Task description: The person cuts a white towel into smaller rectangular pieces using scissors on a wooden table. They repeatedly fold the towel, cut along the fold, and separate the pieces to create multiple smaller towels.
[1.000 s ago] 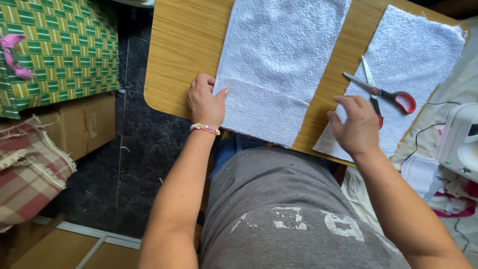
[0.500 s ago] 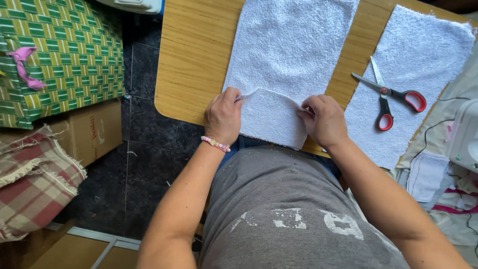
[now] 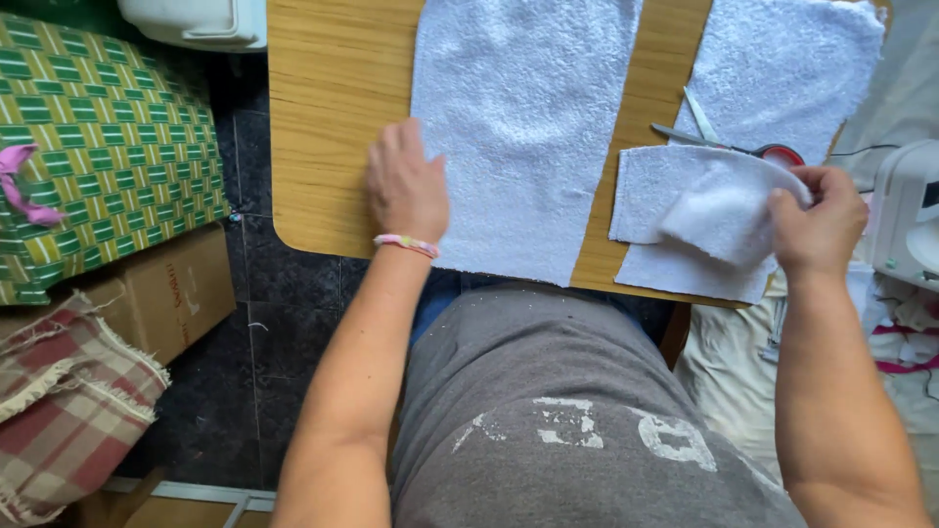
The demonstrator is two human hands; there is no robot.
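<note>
cardboard box: brown, rectangular, on the dark floor to my left, below the table edge, tucked under a green-and-yellow patterned cloth; faint dark printing on its side. second cardboard surface: brown, at the bottom left corner, mostly cut off. no labels, signs or screens that i can make out.

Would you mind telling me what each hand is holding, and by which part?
The right hand grips a small white terry piece at its right end. The left hand holds nothing, lying flat on the large white towel.

White terry strip, folded, beside long white towel piece flat on table.
</note>
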